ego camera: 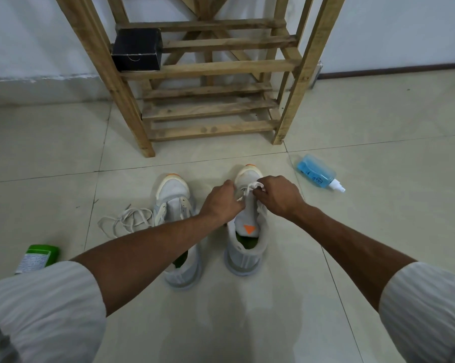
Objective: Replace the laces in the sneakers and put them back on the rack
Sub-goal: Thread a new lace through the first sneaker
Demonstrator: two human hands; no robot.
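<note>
Sneakers, white with orange toe tips, standing side by side on the tiled floor (378,121), toes toward the wooden rack (210,66). The worked sneaker (246,247) lies directly under both hands. The right hand (278,197) has its fingers curled, pinching a bunched loop of the white lace (252,186) above the forefoot. The left hand (221,203) has its fingers curled down onto the same lace at the eyelet row, its fingertips hidden behind the knuckles. The second sneaker (174,195) stands just beside the left fingers, on their outer side, its eyelets unlaced. A loose lace (124,218) lies in a tangle on the floor beyond that shoe, farther from the fingers. A blue spray bottle (316,172) lies on its side outward of the right fingers, near them. A green container (39,258) lies well behind the left fingers, beside the sleeve. A black box (137,49) sits on a rack shelf, far ahead of the fingers.
</note>
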